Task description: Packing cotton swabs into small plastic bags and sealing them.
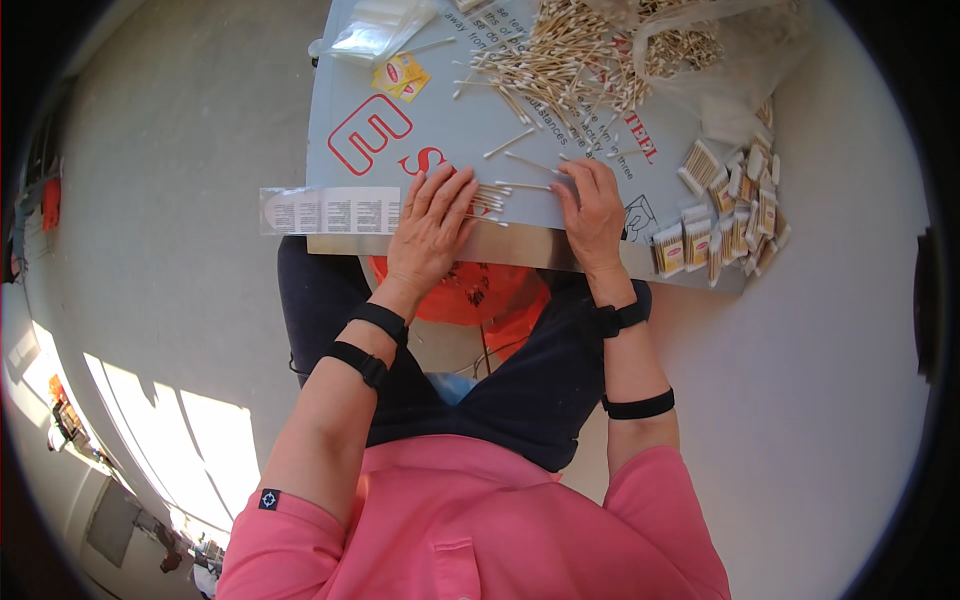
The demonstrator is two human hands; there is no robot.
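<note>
My left hand [432,222] lies palm down near the board's front edge, fingers stretched out. Several cotton swabs [490,198] stick out from beneath its fingers, side by side. Left of it lies a clear plastic sleeve with a printed white strip [330,211], its right end reaching the hand. My right hand [594,208] rests on the board to the right, thumb and index finger apart. Near its fingertips are the ends of loose swabs; one swab [525,185] points toward the thumb. Whether the fingertips touch them is hard to tell.
A large heap of loose cotton swabs [560,55] covers the far side, beside a clear plastic bag [730,65]. Small swab packs [745,205] are piled at the right edge. Yellow cards [402,77] and clear sleeves [385,28] lie far left. A red bag [450,290] hangs below the board.
</note>
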